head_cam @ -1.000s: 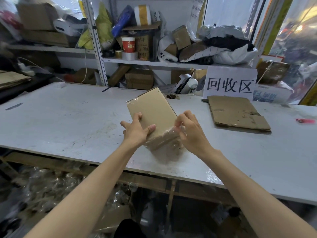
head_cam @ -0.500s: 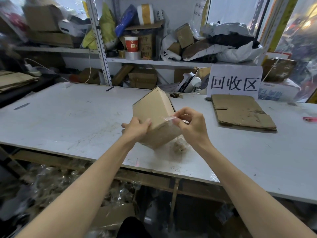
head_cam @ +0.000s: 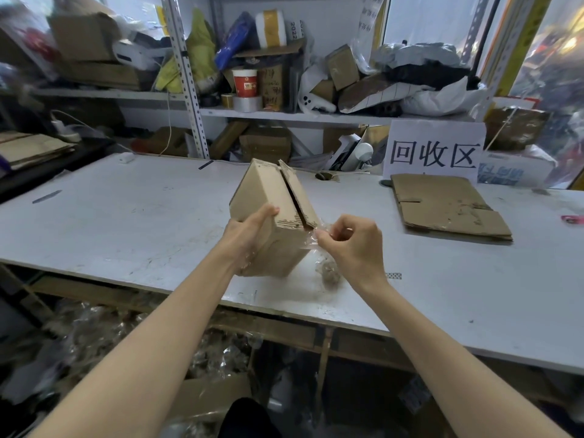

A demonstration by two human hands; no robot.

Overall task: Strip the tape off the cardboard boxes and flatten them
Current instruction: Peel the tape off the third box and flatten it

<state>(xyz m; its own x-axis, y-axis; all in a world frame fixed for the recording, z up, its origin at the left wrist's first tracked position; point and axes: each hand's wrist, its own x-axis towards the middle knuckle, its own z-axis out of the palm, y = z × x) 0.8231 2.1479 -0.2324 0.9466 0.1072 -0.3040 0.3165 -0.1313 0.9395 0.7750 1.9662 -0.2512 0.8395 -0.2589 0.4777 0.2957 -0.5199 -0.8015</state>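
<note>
Fingers (head_cam: 343,223) of right hand (head_cam: 355,248) pinch tape (head_cam: 309,245) at the box (head_cam: 268,191).

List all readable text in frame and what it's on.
"回收区": white sign.
"2022": printed vertically on a white item beside the tape roll on the top shelf.
"W": logo on the red cup.
Too blurred to read: handwriting on the brown box behind the cup, blue print on the white box, and the hanging paper strips.
</note>
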